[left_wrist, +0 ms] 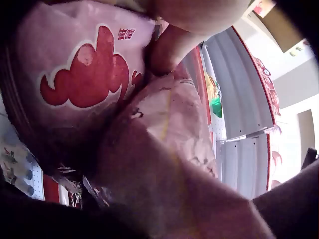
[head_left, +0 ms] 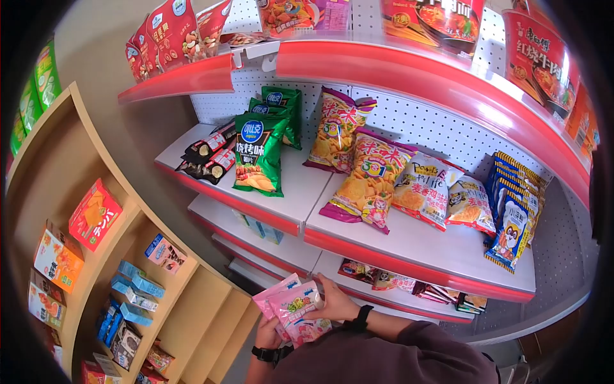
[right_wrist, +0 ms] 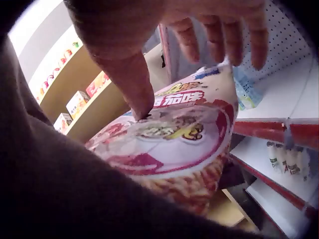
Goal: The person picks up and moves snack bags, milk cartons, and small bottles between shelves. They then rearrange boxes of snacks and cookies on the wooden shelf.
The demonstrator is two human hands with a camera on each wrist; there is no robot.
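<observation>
Two pink snack bags, one point(head_left: 297, 312) in front of the other point(head_left: 274, 296), are held before the person's body, below the shelves. The left hand point(head_left: 268, 334) grips them at their lower left side. At the upper right of the front bag is the right hand point(head_left: 336, 303), its thumb on the printed front. In the right wrist view that thumb presses the bag point(right_wrist: 174, 134), and the fingers of the hand point(right_wrist: 174, 40) extend over its top edge. The left wrist view shows pink packaging point(left_wrist: 84, 64) close up under the left hand point(left_wrist: 184, 35).
A white shelf point(head_left: 288, 208) with a red edge holds green chip bags point(head_left: 259, 153), purple-yellow bags point(head_left: 368, 179), white bags point(head_left: 425, 189) and blue packets point(head_left: 511, 224). Red noodle packages point(head_left: 435, 25) stand above. At left, a curved wooden shelf point(head_left: 137, 205) carries boxes and packets.
</observation>
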